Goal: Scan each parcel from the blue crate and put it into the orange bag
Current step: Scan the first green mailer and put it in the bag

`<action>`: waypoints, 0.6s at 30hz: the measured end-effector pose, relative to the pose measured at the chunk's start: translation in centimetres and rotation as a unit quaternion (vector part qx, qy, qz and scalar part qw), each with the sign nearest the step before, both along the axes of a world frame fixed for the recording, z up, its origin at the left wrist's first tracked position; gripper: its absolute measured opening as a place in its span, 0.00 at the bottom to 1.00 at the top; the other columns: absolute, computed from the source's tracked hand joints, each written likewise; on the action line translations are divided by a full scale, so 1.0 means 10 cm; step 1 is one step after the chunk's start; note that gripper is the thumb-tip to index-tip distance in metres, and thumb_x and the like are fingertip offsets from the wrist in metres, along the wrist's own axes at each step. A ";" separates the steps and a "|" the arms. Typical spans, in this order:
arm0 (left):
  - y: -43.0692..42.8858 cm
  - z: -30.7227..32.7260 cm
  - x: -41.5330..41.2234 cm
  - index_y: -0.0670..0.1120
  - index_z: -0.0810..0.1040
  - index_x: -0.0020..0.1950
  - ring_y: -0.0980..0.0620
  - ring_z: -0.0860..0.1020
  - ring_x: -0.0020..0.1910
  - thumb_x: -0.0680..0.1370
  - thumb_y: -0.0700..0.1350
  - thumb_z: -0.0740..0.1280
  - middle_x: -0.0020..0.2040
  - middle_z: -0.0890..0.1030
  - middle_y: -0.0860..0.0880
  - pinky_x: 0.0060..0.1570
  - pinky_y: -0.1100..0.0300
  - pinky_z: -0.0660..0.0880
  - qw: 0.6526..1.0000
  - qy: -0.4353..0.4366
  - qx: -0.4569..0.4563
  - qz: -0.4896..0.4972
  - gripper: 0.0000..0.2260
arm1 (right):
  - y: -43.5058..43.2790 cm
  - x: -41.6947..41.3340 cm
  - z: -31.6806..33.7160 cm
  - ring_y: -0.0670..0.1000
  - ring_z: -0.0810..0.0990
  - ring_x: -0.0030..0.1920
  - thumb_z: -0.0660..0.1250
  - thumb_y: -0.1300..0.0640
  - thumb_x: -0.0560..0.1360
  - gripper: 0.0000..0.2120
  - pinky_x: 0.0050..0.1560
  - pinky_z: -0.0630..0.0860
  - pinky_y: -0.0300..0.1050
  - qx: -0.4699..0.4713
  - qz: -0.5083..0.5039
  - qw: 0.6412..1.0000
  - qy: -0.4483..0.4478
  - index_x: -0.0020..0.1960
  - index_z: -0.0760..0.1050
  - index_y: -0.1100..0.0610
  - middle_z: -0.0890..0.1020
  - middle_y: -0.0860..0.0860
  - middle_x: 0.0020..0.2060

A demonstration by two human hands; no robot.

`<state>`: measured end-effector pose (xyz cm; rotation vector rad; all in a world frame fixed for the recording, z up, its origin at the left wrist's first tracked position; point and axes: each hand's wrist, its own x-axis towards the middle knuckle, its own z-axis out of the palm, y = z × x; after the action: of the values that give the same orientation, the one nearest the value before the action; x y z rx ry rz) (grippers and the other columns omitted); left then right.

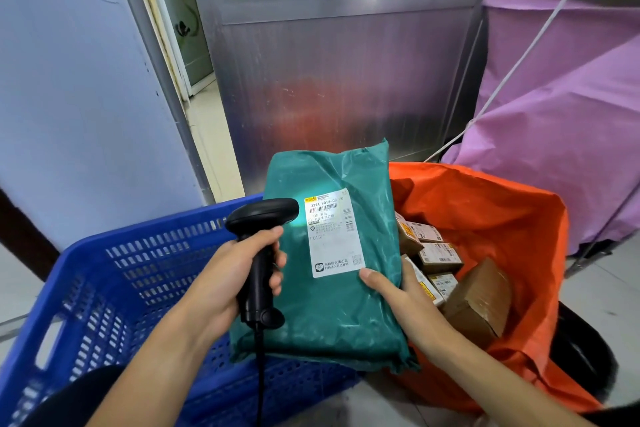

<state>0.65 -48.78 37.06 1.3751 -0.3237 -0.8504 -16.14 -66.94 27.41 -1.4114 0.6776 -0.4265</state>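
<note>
1. Crate (114, 274), blue perforated plastic, sits left, under your forearm.
2. Your left hand (228, 274) grips the black handheld barcode scanner (259, 218), nose at the white label (334, 236).
3. Green plastic mailer parcel (329, 315) is held up between crate and bag; your right hand (401, 302) grasps its right edge, thumb on front.
4. Orange crinkled bag (485, 204), right, holds brown cardboard boxes (478, 298).

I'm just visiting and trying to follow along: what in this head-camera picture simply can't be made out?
All in the head view:
- Blue crate: whether parcels remain inside; the left hand, barcode scanner and green parcel cover its floor.
- Shipping label: small print too small to read.
- Right hand: its fingers are behind the green parcel.
- Cardboard boxes in the orange bag: their number, as parcel and right hand hide some.
</note>
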 end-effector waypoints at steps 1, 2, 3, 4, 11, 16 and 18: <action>0.00 0.00 0.00 0.44 0.76 0.45 0.48 0.71 0.26 0.77 0.48 0.72 0.36 0.77 0.43 0.29 0.56 0.73 1.000 0.002 -0.003 -0.004 0.10 | 0.00 0.00 0.01 0.46 0.86 0.56 0.78 0.29 0.59 0.52 0.64 0.79 0.55 -0.004 -0.001 1.000 -0.001 0.76 0.62 0.43 0.83 0.43 0.61; 0.01 0.01 0.00 0.44 0.76 0.45 0.48 0.71 0.26 0.75 0.49 0.73 0.36 0.77 0.44 0.28 0.56 0.72 1.000 0.004 -0.005 -0.010 0.11 | 0.00 0.00 0.01 0.46 0.86 0.56 0.78 0.29 0.59 0.52 0.63 0.80 0.55 -0.006 -0.002 1.000 -0.002 0.76 0.63 0.43 0.84 0.43 0.61; 0.01 0.01 0.01 0.44 0.76 0.44 0.48 0.71 0.26 0.73 0.50 0.74 0.36 0.76 0.44 0.28 0.56 0.72 1.000 0.006 -0.007 -0.016 0.12 | 0.00 0.00 0.02 0.46 0.86 0.56 0.78 0.30 0.59 0.51 0.63 0.80 0.55 -0.008 -0.004 1.000 -0.001 0.76 0.63 0.44 0.84 0.43 0.61; 0.02 0.01 0.01 0.44 0.76 0.44 0.48 0.70 0.26 0.72 0.51 0.74 0.36 0.76 0.44 0.28 0.57 0.72 1.000 0.006 -0.008 -0.022 0.12 | 0.00 0.00 0.03 0.46 0.86 0.55 0.78 0.30 0.59 0.51 0.63 0.80 0.55 -0.010 -0.007 1.000 -0.001 0.76 0.63 0.44 0.83 0.43 0.61; 0.02 0.01 -0.01 0.43 0.76 0.45 0.48 0.71 0.27 0.72 0.50 0.74 0.37 0.77 0.43 0.30 0.55 0.72 0.999 -0.008 -0.013 -0.040 0.13 | 0.01 0.01 0.10 0.42 0.85 0.53 0.78 0.35 0.66 0.46 0.57 0.81 0.46 -0.025 -0.030 0.999 -0.003 0.76 0.62 0.46 0.81 0.40 0.58; 0.00 0.01 -0.03 0.43 0.76 0.45 0.48 0.71 0.27 0.71 0.50 0.74 0.36 0.77 0.43 0.30 0.55 0.72 0.999 -0.010 -0.020 -0.046 0.13 | 0.01 0.00 0.11 0.40 0.85 0.52 0.78 0.36 0.67 0.46 0.56 0.81 0.45 -0.032 -0.036 0.999 -0.001 0.77 0.62 0.47 0.81 0.40 0.59; -0.01 0.02 -0.04 0.43 0.76 0.44 0.48 0.71 0.27 0.72 0.50 0.74 0.36 0.77 0.43 0.30 0.56 0.72 0.999 -0.012 -0.021 -0.047 0.13 | 0.01 0.00 0.12 0.40 0.85 0.52 0.77 0.36 0.66 0.45 0.55 0.81 0.44 -0.034 -0.033 0.999 0.002 0.77 0.62 0.46 0.81 0.40 0.59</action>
<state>0.24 -48.88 37.23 1.3396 -0.4252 -0.9003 -16.18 -66.86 28.60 -1.4562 0.7196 -0.5031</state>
